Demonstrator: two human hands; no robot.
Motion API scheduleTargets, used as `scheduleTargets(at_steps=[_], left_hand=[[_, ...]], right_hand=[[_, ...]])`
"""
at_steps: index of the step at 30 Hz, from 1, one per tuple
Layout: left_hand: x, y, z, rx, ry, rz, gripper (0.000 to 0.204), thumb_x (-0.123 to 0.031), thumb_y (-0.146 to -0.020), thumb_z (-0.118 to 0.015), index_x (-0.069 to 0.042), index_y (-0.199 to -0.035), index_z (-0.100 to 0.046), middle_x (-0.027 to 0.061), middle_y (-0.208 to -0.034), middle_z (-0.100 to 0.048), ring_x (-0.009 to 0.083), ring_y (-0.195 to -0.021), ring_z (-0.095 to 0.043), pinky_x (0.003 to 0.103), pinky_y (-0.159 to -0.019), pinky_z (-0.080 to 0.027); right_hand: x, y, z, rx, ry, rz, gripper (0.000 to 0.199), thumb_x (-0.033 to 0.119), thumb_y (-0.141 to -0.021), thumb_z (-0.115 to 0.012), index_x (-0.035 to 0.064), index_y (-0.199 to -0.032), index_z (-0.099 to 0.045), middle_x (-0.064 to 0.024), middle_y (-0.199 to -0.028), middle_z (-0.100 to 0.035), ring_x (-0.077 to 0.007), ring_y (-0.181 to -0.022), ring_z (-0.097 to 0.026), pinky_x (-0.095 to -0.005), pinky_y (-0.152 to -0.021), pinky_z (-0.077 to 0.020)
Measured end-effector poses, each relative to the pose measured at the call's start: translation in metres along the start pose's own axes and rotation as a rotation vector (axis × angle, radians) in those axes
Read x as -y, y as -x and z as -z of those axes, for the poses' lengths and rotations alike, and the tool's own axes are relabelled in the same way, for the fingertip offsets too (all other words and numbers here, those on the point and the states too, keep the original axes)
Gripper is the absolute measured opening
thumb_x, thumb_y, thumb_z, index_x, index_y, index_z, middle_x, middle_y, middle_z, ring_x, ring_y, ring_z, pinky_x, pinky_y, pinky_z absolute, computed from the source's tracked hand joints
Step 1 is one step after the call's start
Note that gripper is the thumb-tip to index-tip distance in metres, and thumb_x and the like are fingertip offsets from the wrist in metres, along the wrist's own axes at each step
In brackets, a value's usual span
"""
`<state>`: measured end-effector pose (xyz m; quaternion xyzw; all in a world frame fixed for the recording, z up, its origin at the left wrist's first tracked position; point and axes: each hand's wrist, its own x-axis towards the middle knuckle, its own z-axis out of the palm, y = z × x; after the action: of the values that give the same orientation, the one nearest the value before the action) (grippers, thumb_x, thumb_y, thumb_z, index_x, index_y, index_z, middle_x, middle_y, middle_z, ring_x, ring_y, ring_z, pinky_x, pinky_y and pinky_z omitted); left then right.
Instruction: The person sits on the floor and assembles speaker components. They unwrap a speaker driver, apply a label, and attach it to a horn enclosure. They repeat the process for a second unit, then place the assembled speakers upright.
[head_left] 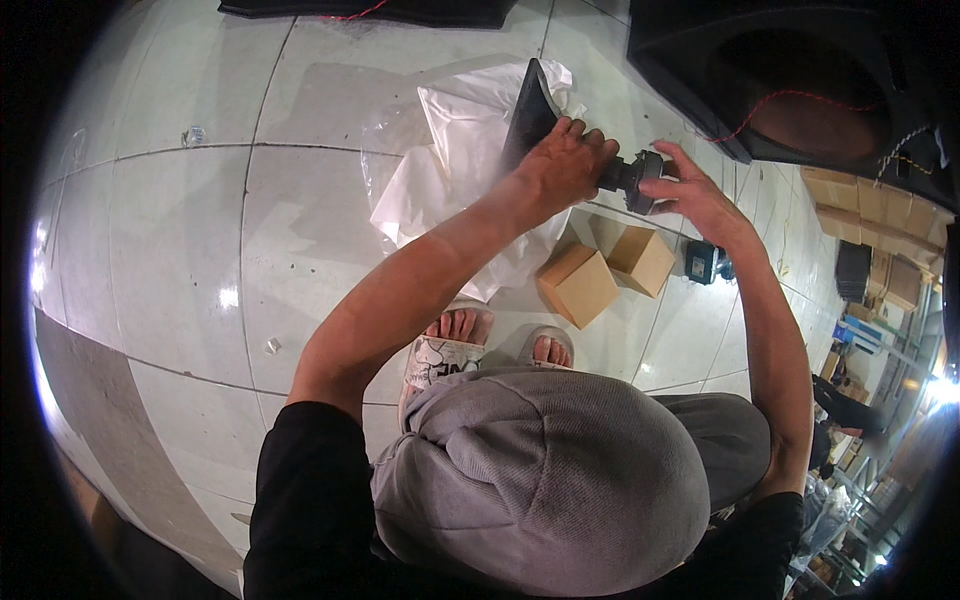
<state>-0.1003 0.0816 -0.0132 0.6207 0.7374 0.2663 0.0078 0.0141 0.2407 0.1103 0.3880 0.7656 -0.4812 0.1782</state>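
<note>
My left hand (563, 165) grips a black horn-shaped part (528, 112), its flared end pointing away from me. My right hand (690, 195) holds the round black driver piece (636, 178) at the narrow end of the horn, fingers curled on it. Both hands are raised in front of me, above the floor. Under the horn lies a crumpled white plastic bag (450, 170).
Two small cardboard boxes (578, 285) (641, 260) stand on the white tiled floor (200, 250) near my sandalled feet (455, 340). A large black speaker cabinet (800, 80) with red wire sits at upper right. A small dark device (703, 262) lies beside the boxes. Stacked cartons stand at far right.
</note>
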Motion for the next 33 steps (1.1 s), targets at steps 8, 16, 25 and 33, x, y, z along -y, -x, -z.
scheduleTargets(at_steps=[8, 16, 25, 33], left_hand=[[-0.001, 0.002, -0.003, -0.033, -0.031, 0.024, 0.055, -0.029, -0.076, -0.077, -0.003, -0.118, -0.053, 0.0149, -0.107, -0.063, 0.033, -0.1, -0.062, 0.042, -0.094, -0.043], [-0.004, 0.003, 0.005, 0.048, -0.069, 0.032, 0.055, -0.031, -0.081, -0.074, -0.004, -0.124, -0.051, 0.0129, -0.11, -0.061, 0.0294, -0.107, -0.061, 0.043, -0.099, -0.041], [-0.003, 0.0, 0.01, 0.128, 0.045, 0.058, 0.057, -0.034, -0.082, -0.074, -0.001, -0.121, -0.049, 0.0146, -0.112, -0.06, 0.0327, -0.109, -0.056, 0.042, -0.1, -0.039], [-0.001, 0.004, 0.003, 0.081, 0.007, 0.004, 0.053, -0.026, -0.083, -0.067, -0.002, -0.125, -0.048, 0.0148, -0.111, -0.061, 0.0345, -0.11, -0.058, 0.044, -0.101, -0.039]], right_hand=[[-0.001, 0.004, 0.006, 0.092, 0.178, 0.161, 0.081, 0.057, -0.086, -0.068, 0.0027, -0.139, -0.042, -0.0216, -0.104, -0.064, -0.0263, -0.092, -0.068, -0.0358, -0.085, -0.0579], [-0.003, 0.002, 0.004, 0.111, -0.017, 0.027, 0.079, 0.05, -0.085, -0.072, -0.0005, -0.138, -0.041, -0.0177, -0.107, -0.06, -0.0262, -0.091, -0.066, -0.0362, -0.083, -0.0579], [-0.004, -0.003, 0.013, 0.266, -0.347, -0.329, 0.086, 0.049, -0.076, -0.081, 0.0011, -0.136, -0.042, -0.0227, -0.109, -0.062, -0.0297, -0.093, -0.067, -0.035, -0.082, -0.0564], [-0.015, -0.002, 0.015, 0.259, -0.134, -0.068, 0.087, 0.039, -0.079, -0.081, 0.0044, -0.143, -0.034, -0.02, -0.122, -0.058, -0.0308, -0.105, -0.063, -0.0371, -0.09, -0.0545]])
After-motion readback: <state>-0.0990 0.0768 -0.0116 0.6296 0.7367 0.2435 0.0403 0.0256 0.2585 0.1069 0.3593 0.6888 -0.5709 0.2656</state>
